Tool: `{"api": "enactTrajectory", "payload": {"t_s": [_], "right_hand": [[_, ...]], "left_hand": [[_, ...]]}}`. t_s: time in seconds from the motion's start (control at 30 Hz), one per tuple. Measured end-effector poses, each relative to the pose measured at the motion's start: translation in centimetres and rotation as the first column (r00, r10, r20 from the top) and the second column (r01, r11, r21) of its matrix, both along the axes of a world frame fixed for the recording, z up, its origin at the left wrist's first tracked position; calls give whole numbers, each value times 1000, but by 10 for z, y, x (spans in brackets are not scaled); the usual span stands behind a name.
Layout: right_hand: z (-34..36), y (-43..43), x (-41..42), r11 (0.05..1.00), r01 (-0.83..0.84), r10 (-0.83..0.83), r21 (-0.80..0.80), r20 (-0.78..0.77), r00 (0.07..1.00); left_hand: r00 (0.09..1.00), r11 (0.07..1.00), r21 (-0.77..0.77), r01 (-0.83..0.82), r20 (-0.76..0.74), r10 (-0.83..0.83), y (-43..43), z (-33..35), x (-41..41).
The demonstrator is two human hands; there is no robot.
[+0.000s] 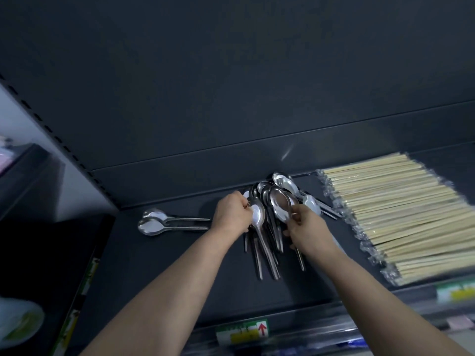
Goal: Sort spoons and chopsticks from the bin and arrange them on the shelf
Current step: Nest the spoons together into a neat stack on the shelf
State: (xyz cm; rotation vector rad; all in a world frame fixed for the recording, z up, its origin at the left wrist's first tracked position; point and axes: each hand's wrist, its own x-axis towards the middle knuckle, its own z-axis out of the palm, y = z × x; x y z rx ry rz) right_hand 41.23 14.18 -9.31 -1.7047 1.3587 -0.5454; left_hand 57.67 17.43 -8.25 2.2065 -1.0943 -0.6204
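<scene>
A heap of several steel spoons lies in the middle of the dark shelf, bowls toward the back wall. My left hand grips a spoon by its bowl at the heap's left side. My right hand pinches the bowl of another spoon at the heap's right side. Two more spoons lie side by side at the left, handles pointing right. A wide stack of wrapped bamboo chopsticks fills the right part of the shelf. The bin is out of view.
The shelf's back wall rises just behind the spoons. A slotted upright borders the shelf at the left. Price labels sit on the front rail. A pale bag shows at the lower left.
</scene>
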Motion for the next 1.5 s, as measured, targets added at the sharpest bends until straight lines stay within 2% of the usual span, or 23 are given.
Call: {"api": "enactTrajectory", "payload": {"t_s": [0.13,0.2,0.3,0.47,0.57,0.7,0.83,1.0,1.03,1.13,1.2,1.27,1.37,1.43,1.5], "right_hand": [[2,-3,-9,999,-31,32,24,-21,999],[2,-3,-10,998,-41,42,37,-20,999],[1,-2,-11,997,-44,44,59,-10,999],[5,-4,-12,997,-42,38,72,60,997],[9,-5,-7,995,-55,48,82,84,995],[12,-4,5,971,-143,115,190,152,982],[25,8,7,924,-256,161,283,317,935],[18,13,11,908,-310,207,282,343,916],[16,12,11,912,-312,212,267,344,915],[17,10,9,918,-327,253,225,301,919],[19,10,9,906,-347,275,243,286,918],[22,13,11,861,-391,271,325,359,893],[26,16,18,770,-500,325,396,431,842],[28,19,25,771,-521,409,366,342,846],[26,20,32,797,-506,459,332,213,863]], "left_hand": [[978,995,100,-24,209,3,-1,0,-3],[976,988,153,-18,216,-15,-2,0,-3],[985,983,185,-11,170,-21,-2,-2,-7],[996,987,152,-53,79,42,8,-5,-4],[990,995,33,-93,-100,96,14,0,2],[946,979,-131,-157,-306,110,14,14,-7],[931,942,-232,-241,-328,158,14,14,-17],[875,913,-264,-313,-455,168,16,12,-21],[873,911,-262,-317,-456,173,17,13,-21],[937,953,-202,-224,-312,155,19,14,-15],[931,973,-165,-161,-354,94,20,16,-14],[936,972,-175,-156,-342,88,22,16,-12],[941,950,-192,-247,-281,188,26,14,-10],[922,947,-168,-272,-328,206,30,12,-5],[907,967,-123,-224,-389,161,36,11,1]]}}
